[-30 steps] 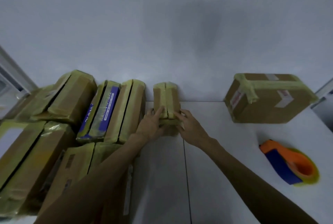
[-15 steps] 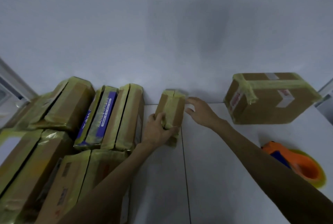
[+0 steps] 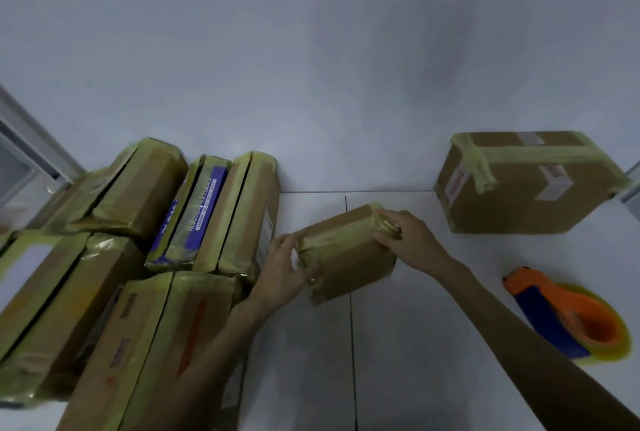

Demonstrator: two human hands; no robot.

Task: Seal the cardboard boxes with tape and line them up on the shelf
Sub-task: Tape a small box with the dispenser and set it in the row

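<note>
A small cardboard box (image 3: 349,257) wrapped in yellowish tape lies tilted on the white shelf (image 3: 398,344), a little in front of the back wall. My left hand (image 3: 284,267) grips its near-left end. My right hand (image 3: 405,236) holds its far-right end, fingers curled over the taped edge. Left of it, taped boxes stand in a row against the wall, the nearest one (image 3: 249,212) just beside my left hand. A bigger taped box (image 3: 519,184) sits at the back right.
An orange and blue tape dispenser (image 3: 568,312) with a yellow roll lies on the shelf at the right. More taped boxes (image 3: 145,344) are piled at the front left. A dark seam runs down the shelf's middle.
The small box has come away from the wall and turned from upright to lying tilted. My right hand, which was off the box, now holds its far end.
</note>
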